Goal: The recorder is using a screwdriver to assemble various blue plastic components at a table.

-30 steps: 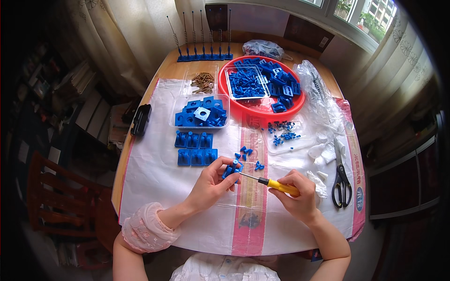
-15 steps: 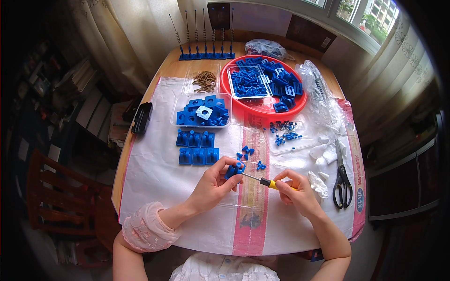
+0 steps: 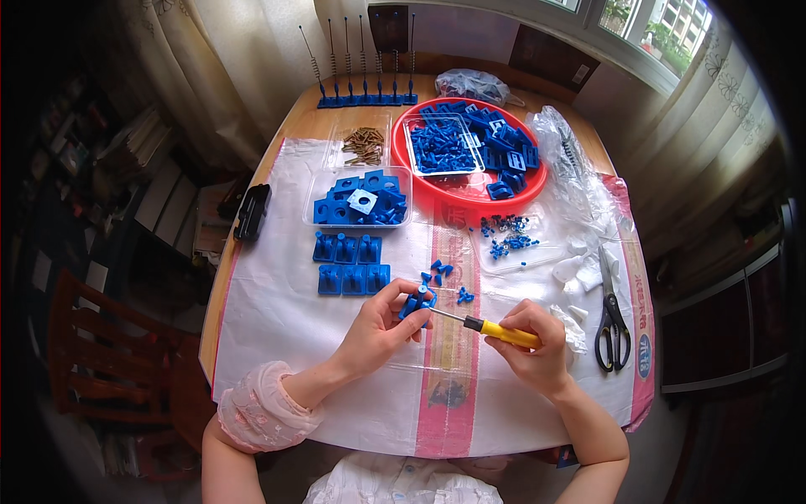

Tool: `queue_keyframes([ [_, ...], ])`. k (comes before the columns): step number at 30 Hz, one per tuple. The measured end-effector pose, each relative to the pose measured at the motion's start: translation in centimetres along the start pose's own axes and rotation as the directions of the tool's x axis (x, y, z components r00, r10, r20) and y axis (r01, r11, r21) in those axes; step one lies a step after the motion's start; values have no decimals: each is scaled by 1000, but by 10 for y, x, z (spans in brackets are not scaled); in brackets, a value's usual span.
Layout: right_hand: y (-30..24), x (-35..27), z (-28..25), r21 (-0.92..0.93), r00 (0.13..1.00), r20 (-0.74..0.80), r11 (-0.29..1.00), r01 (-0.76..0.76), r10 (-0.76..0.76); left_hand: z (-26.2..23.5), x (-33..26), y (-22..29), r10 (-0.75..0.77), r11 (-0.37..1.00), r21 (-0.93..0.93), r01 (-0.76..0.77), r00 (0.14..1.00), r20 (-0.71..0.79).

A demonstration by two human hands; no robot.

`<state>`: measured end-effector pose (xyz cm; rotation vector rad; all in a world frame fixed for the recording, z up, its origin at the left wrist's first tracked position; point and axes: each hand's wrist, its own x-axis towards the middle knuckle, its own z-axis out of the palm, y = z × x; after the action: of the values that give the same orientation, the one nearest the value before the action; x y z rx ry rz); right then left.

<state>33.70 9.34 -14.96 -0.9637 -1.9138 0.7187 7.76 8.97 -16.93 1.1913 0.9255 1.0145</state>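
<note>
My left hand is closed around a small blue plastic part, holding it up over the middle of the table. In my right hand is a screwdriver with a yellow and black handle. Its metal shaft slants left and the tip meets the right side of the blue part; the exact contact point is too small to make out. Just beyond my left hand stand two short rows of similar blue parts. A few small blue pieces lie loose past my hands.
A clear tub holds blue square plates, and behind it sits a tray of brass-coloured screws. A red basin is full of blue parts. Black-handled scissors lie at right. Blue stands with upright springs line the back.
My right hand's fingers have shifted on the screwdriver, so more of the yellow handle shows. The blue part has turned slightly in my left hand.
</note>
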Motion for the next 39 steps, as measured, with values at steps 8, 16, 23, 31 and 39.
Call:
queue_keyframes([
  [8,-1,-3,2,195,965,46,945,-263,259,0,0,-1,15,1000,-12,-15,1000,11],
  [16,6,1,-11,400,672,496,542,-739,550,1,-1,0,34,999,9,-34,999,18],
  [23,4,-1,-2,99,903,202,909,-404,379,5,-2,6,52,996,71,-53,999,14],
  [31,0,-3,2,-4,945,119,952,-307,305,6,-4,4,32,997,67,-32,999,10],
  [39,1,0,-6,267,804,308,766,-585,508,10,-10,9,224,947,236,-216,975,-6],
])
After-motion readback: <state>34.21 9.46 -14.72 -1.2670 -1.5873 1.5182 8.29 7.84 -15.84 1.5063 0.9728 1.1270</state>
